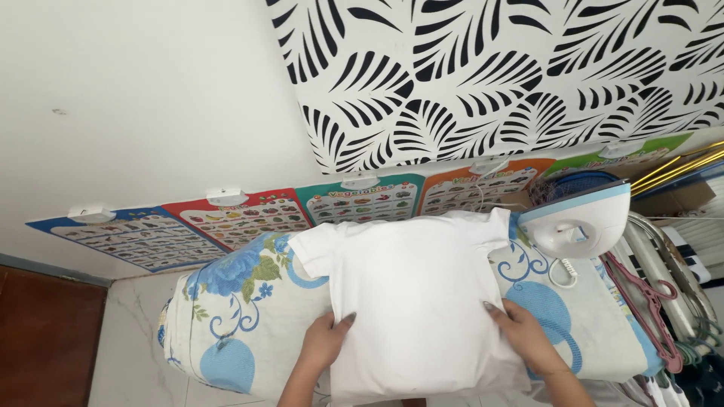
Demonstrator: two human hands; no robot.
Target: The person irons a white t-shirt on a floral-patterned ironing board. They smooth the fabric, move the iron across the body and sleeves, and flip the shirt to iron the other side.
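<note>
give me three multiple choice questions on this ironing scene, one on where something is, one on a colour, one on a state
1. Where does the iron stand?
A. beside the shirt's sleeve, on the side of the right hand
B. on the floor
C. on top of the shirt

2. What colour is the t-shirt?
A. red
B. white
C. black

3. How do the hands meet the shirt?
A. both lifted clear of it
B. only the left hand touches it
C. both rest on its sides as it lies flat on the flowered cover

Answers:
1 A, the iron stands on the board past the sleeve.
2 B, the cloth is plain white.
3 C, each hand's fingers lie on a side edge.
</note>
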